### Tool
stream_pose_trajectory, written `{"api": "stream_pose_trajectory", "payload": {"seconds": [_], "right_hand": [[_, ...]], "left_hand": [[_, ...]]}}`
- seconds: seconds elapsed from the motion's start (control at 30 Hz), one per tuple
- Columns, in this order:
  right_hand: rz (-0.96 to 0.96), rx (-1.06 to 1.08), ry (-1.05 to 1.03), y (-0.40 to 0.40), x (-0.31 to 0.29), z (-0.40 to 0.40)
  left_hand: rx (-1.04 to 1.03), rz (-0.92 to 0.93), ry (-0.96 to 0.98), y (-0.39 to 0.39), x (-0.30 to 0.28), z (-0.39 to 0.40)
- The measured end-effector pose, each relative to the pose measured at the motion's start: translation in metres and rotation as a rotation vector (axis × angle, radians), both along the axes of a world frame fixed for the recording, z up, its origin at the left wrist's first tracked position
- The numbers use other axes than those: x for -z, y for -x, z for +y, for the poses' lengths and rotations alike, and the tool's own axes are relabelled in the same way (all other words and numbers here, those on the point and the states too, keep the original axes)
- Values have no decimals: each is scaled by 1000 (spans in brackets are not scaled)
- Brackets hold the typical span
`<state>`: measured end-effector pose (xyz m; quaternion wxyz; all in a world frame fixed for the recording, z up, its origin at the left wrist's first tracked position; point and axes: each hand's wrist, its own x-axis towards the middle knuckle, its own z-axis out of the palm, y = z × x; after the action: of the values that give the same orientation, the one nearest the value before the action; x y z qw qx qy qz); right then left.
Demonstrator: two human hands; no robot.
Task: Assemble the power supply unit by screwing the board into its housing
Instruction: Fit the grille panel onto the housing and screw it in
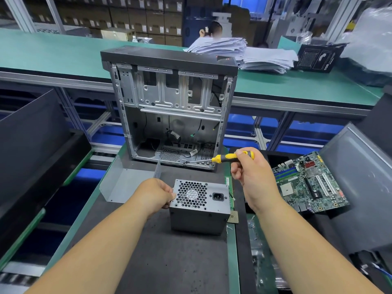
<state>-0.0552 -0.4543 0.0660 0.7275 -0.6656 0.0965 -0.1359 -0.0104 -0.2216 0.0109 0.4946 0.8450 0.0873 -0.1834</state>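
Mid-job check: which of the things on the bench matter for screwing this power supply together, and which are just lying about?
In the job:
- grey metal power supply box, gripped by left hand
- yellow-and-black screwdriver, in right hand

Lying about:
- open grey computer case
- green motherboard
- loose grey metal panel
- stacked white papers

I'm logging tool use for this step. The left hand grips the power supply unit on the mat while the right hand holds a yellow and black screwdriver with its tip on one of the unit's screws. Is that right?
Not quite. In the head view the screwdriver in the right hand is raised, its tip pointing toward the open computer case, not touching the unit. The left hand does grip the power supply unit on the mat.
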Motion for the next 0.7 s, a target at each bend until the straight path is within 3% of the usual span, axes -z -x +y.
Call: {"api": "stream_pose_trajectory", "payload": {"seconds": [0.1, 0.2, 0.3, 0.4, 0.5, 0.7], "right_hand": [[-6, -5, 85, 4, -11, -1], [19, 9, 228, 9, -25, -6], [27, -29, 399, 15, -37, -10], [43, -120, 610, 19, -43, -9], [44, -185, 769, 21, -46, 0], [109, -224, 860, 23, -47, 10]], "left_hand": [[19, -13, -19, 1, 0, 1], [83, -66, -159, 1, -3, 3], [125, -239, -263, 3, -6, 0], [237, -462, -149, 6, -10, -9], [448, -489, -22, 11, -15, -19], [671, -473, -25, 13, -19, -32]]}}
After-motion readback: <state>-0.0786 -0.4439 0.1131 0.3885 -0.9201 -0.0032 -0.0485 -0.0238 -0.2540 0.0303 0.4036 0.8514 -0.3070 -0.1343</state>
